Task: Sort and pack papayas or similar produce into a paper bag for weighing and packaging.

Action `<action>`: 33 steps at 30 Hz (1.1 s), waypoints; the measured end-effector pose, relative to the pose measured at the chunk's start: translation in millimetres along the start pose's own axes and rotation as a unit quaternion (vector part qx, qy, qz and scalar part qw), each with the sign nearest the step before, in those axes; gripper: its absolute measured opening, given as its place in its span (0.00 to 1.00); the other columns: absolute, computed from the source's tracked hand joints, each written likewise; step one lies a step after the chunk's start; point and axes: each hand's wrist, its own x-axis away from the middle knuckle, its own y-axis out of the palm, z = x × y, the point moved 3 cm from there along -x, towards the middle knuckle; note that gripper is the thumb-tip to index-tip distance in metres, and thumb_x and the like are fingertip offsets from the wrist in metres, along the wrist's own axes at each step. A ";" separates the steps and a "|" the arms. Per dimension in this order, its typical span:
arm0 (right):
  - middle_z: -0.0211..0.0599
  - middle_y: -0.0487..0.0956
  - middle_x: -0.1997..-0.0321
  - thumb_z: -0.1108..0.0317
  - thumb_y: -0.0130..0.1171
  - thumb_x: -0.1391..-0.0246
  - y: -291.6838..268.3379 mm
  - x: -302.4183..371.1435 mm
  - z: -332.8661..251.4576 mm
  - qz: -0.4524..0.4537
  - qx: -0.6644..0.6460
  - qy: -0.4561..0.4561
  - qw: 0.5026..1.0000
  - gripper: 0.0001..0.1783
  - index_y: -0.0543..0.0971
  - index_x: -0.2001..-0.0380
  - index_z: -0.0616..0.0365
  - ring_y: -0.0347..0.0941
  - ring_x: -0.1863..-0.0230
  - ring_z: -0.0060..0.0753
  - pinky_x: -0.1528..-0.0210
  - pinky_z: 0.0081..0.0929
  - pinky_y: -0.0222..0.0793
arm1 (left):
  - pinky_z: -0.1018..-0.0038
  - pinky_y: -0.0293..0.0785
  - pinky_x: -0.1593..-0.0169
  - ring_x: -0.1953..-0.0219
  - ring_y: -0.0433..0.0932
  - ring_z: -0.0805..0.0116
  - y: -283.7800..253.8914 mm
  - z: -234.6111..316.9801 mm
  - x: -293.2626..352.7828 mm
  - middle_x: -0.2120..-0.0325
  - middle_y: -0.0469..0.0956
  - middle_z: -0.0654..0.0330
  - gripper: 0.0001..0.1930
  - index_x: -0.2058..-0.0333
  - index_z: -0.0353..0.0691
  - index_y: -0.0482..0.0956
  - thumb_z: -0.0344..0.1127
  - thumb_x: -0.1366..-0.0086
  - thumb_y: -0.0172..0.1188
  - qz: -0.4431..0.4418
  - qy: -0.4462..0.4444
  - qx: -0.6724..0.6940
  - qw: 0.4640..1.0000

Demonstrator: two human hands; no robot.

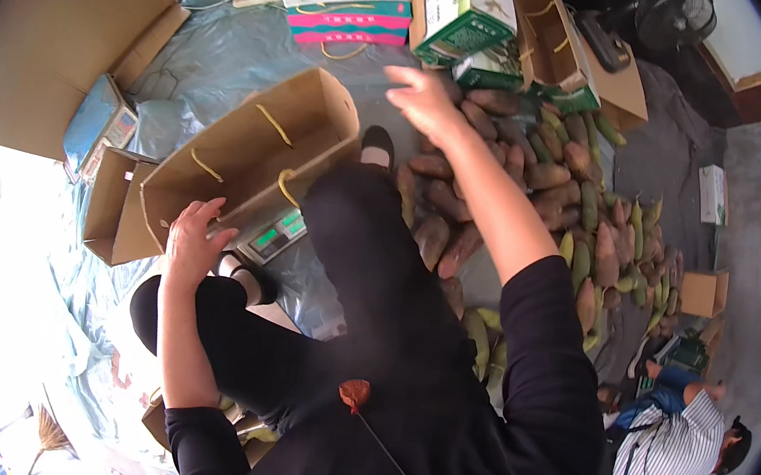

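Observation:
In front of me an open brown cardboard carton (330, 103) with yellow rope handles stands on a digital scale (274, 236) with a lit green display. My left hand (195, 241) is at the carton's near left end, fingers apart and curved; it holds nothing, and I cannot tell if it touches the cardboard. Stretched forward past the carton's far right end, my right hand (421, 102) is open and has nothing in it. Close beside it, on my right, spreads a large pile of elongated purple-brown and green fruits or tubers (550, 176).
Printed gift cartons (465, 11) and a pink-and-teal box (350, 23) stand at the far side. A smaller open carton (113, 214) lies left. Blue plastic sheeting (217, 56) covers the floor. A fan (678, 22) is far right; another person (673, 444) crouches at lower right.

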 end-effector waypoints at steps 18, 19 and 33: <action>0.50 0.78 0.62 0.66 0.58 0.57 -52.2 367.1 269.4 0.018 0.246 0.388 0.888 0.13 0.78 0.65 0.60 0.73 0.57 0.51 0.54 0.39 0.69 | 0.64 0.69 0.55 0.59 0.74 0.53 30.1 2.0 -4.5 0.61 0.73 0.51 0.23 0.52 0.37 0.72 0.24 0.51 0.61 -0.085 -0.007 -0.067 0.994; 0.50 0.77 0.60 0.66 0.57 0.57 -47.9 381.9 271.2 -0.040 0.329 0.371 0.867 0.13 0.77 0.66 0.59 0.72 0.56 0.52 0.52 0.40 0.68 | 0.65 0.69 0.56 0.60 0.74 0.53 31.0 2.5 -6.6 0.62 0.73 0.51 0.23 0.52 0.37 0.72 0.24 0.50 0.61 -0.084 -0.016 -0.066 0.994; 0.30 0.69 0.50 0.69 0.54 0.52 4.4 423.5 238.7 -0.191 0.493 0.392 0.753 0.20 0.70 0.52 0.46 0.63 0.44 0.36 0.50 0.40 0.66 | 0.63 0.69 0.55 0.58 0.73 0.51 41.8 -6.3 -5.3 0.62 0.73 0.51 0.22 0.53 0.40 0.73 0.19 0.49 0.55 -0.071 -0.034 -0.058 0.995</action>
